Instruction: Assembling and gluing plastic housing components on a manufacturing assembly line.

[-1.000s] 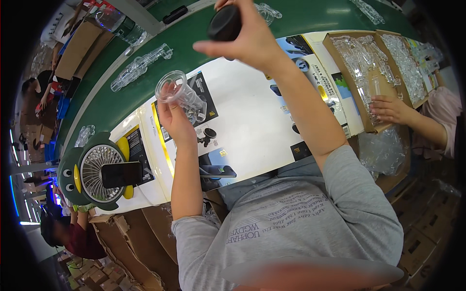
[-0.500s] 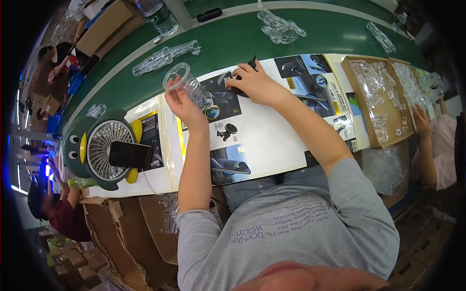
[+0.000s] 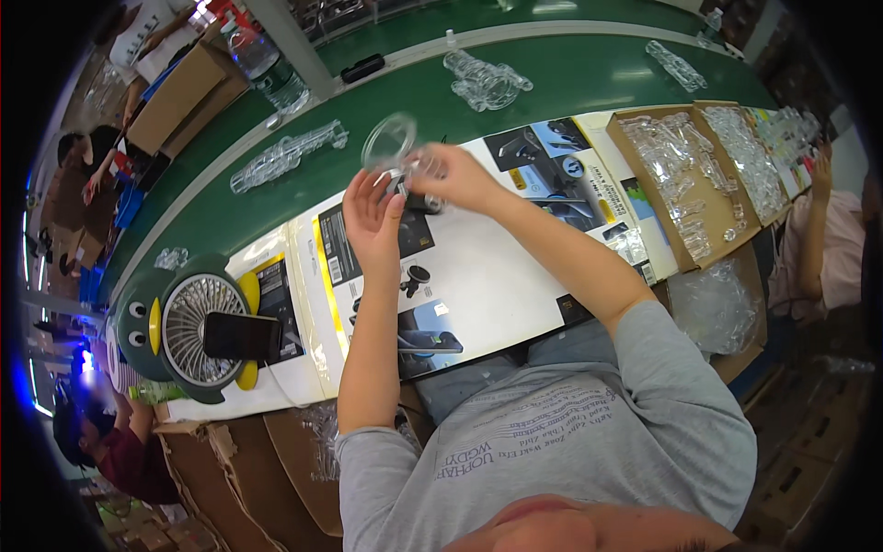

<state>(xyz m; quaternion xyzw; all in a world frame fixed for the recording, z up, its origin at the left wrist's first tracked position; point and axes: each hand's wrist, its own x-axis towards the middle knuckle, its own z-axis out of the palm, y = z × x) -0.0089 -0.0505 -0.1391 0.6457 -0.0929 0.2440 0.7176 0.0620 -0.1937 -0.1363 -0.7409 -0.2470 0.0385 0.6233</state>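
Observation:
A clear plastic part with a wide round ring (image 3: 370, 147) is up in front of me, smeared by motion. My right hand (image 3: 460, 179) closes its fingers on the narrow end of this part. Just below the ring, my left hand (image 3: 372, 225) is palm up with fingers apart and slightly curved; whether they touch the part I cannot tell. A small black piece (image 3: 421, 201) shows between and below the hands, mostly hidden. Beneath lies a white sheet (image 3: 497, 290) printed with dark product pictures.
Clear plastic assemblies (image 3: 290, 156) lie along the green surface (image 3: 386, 92) beyond the sheet. At right, a cardboard tray (image 3: 628, 147) holds several clear parts, near another person's hand (image 3: 821, 170). To the left stand a penguin-shaped fan (image 3: 138, 313) with a phone (image 3: 241, 337) before it.
My right hand has left the black object and moved left to the clear part. My left hand's fingers have come off the ring and spread below it. The view has shifted slightly.

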